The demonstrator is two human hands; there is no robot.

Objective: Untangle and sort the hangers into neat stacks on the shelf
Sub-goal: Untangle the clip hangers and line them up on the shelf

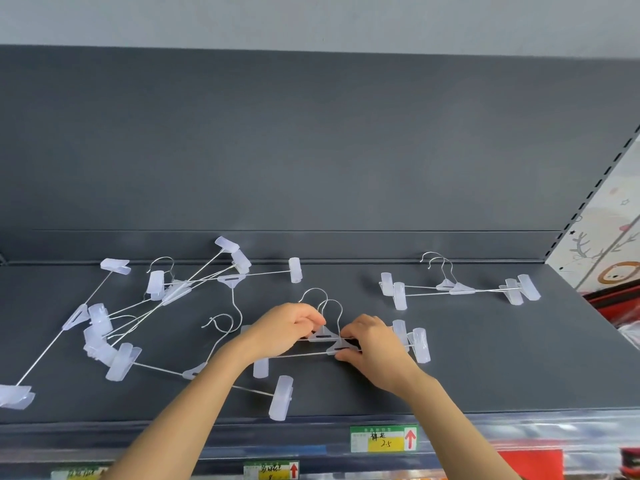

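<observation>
Two clear-plastic clip hangers (331, 341) with metal hooks lie overlapped at the middle of the dark shelf (485, 358). My left hand (285, 327) pinches the rear hanger's triangular hub. My right hand (372, 344) grips the front hanger's hub and bar. A tangled heap of several hangers (166, 296) spreads over the shelf's left side. One loose hanger (197, 370) lies under my left forearm. A neat pair of stacked hangers (457, 289) sits at the back right.
The shelf's dark back panel (311, 150) rises behind the hangers. Price labels (382, 438) line the front edge. A slotted upright (588, 199) and patterned goods (613, 258) bound the right side.
</observation>
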